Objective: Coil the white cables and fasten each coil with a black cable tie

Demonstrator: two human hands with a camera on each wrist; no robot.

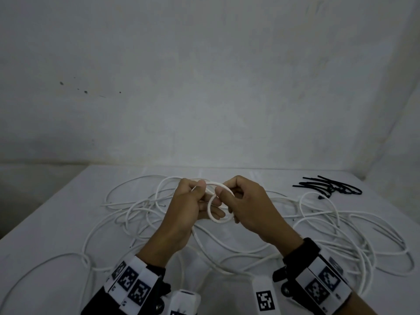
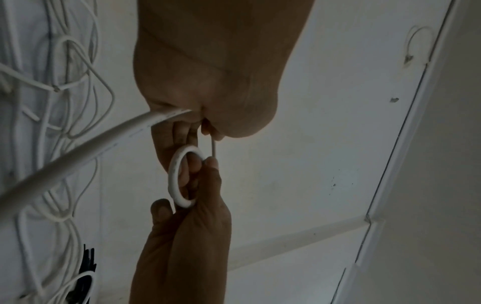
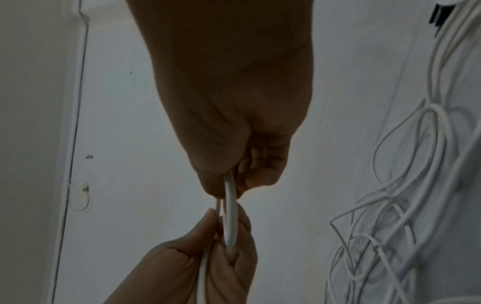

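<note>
Both hands meet above the middle of the white table (image 1: 56, 219). My left hand (image 1: 193, 201) pinches a white cable between thumb and fingers, and my right hand (image 1: 236, 201) grips the same cable. Between them the cable forms a small loop (image 1: 212, 215). The left wrist view shows this loop (image 2: 175, 176) as a small ring held by both hands, with the cable's tail (image 2: 78, 152) running off left. In the right wrist view the loop (image 3: 230, 216) appears edge-on between the two hands. Black cable ties (image 1: 329, 187) lie in a pile at the far right.
Loose white cables (image 1: 141, 208) sprawl tangled across the table, with more (image 1: 341, 228) heaped on the right under the ties. A grey wall (image 1: 204, 87) stands right behind the table's far edge.
</note>
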